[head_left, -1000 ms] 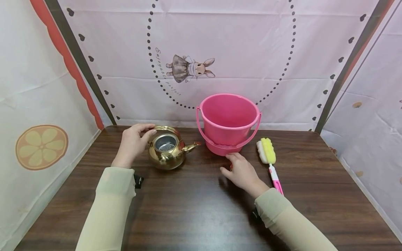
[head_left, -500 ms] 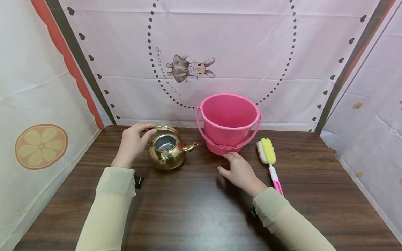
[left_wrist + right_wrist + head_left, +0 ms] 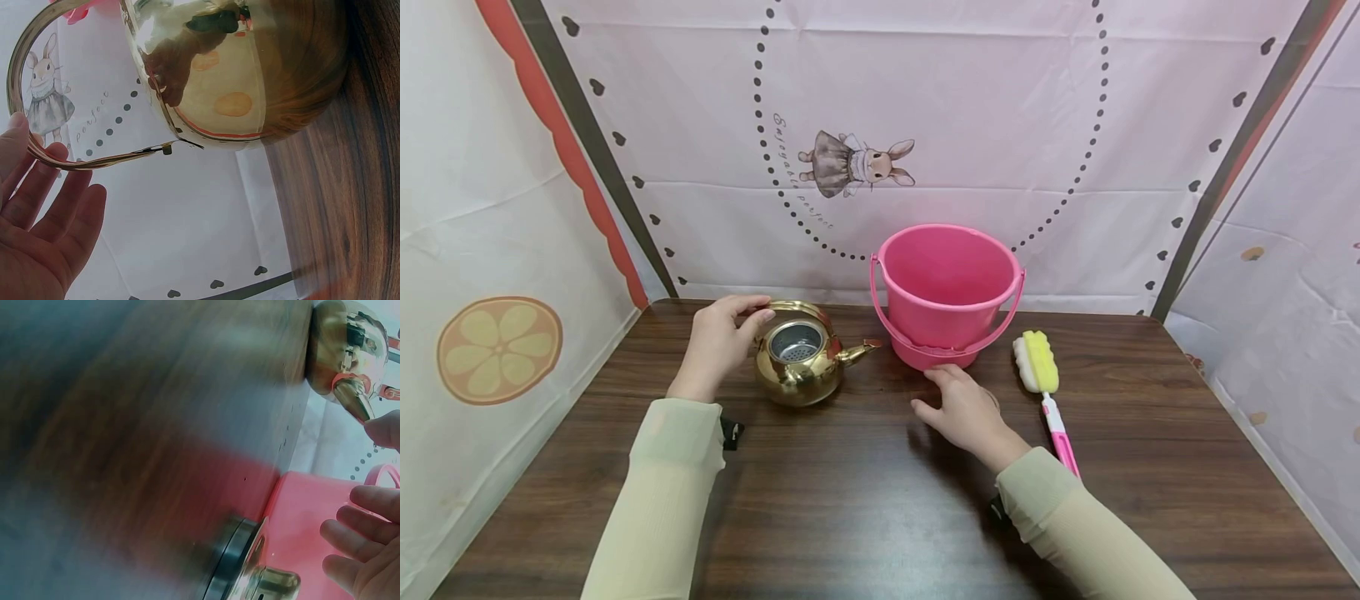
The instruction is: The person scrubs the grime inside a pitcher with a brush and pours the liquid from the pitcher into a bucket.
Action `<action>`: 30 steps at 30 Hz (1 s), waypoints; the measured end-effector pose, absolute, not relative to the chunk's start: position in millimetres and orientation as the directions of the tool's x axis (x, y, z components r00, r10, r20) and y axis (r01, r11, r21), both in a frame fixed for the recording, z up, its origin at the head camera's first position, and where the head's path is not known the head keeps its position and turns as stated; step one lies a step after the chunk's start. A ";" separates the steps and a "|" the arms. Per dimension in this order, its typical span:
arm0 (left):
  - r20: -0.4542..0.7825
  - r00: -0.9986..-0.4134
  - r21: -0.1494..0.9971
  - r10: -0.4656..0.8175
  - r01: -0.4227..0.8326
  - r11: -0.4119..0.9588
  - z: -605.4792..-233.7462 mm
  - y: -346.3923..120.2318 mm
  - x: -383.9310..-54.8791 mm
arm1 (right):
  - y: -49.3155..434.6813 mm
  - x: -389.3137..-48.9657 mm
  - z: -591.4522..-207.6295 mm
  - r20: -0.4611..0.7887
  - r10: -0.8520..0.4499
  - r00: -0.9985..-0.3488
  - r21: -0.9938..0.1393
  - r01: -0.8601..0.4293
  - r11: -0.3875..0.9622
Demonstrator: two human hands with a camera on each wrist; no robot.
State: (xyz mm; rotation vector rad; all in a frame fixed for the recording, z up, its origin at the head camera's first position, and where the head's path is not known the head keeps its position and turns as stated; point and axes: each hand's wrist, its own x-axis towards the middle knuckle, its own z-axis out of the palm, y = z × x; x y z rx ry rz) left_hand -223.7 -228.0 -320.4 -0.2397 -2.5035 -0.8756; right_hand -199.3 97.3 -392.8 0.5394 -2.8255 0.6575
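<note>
A shiny gold kettle (image 3: 797, 377) stands lidless on the table, its steel strainer showing and its spout toward the right. My left hand (image 3: 718, 340) holds the raised handle at its left side; in the left wrist view, thumb and fingers pinch the handle (image 3: 94, 164). My right hand (image 3: 973, 415) hovers over the table in front of the pink bucket (image 3: 951, 321), fingers spread and holding nothing. In the right wrist view, the gold kettle lid (image 3: 232, 557) with a steel rim lies on the table near those fingers. From the head view, the hand mostly hides the lid.
Right of the bucket lies a sponge brush (image 3: 1037, 362) with a white and pink handle. A printed cloth (image 3: 700, 108) hangs behind the brown wooden table (image 3: 820, 517) and along both its sides.
My right hand has drifted slightly left along the bucket's front. My left hand, the kettle, the bucket and the brush stay in place.
</note>
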 end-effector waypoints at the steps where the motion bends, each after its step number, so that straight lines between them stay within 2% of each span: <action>1: 0.489 -0.872 0.542 0.008 0.311 0.780 -320.5 -227.9 -223.7 | 96.6 -199.3 -392.8 0.267 -0.308 -0.913 -0.391 -0.394 0.832; 9: 0.488 -0.873 0.540 0.012 0.312 0.782 -320.5 -227.9 -223.3 | 91.9 -200.5 -395.3 0.301 -0.340 -0.891 -0.407 -0.443 0.799; 30: 0.475 -0.880 0.546 0.010 0.304 0.781 -319.6 -227.9 -223.5 | 80.3 -200.4 -393.0 0.273 -0.359 -0.892 -0.428 -0.447 0.786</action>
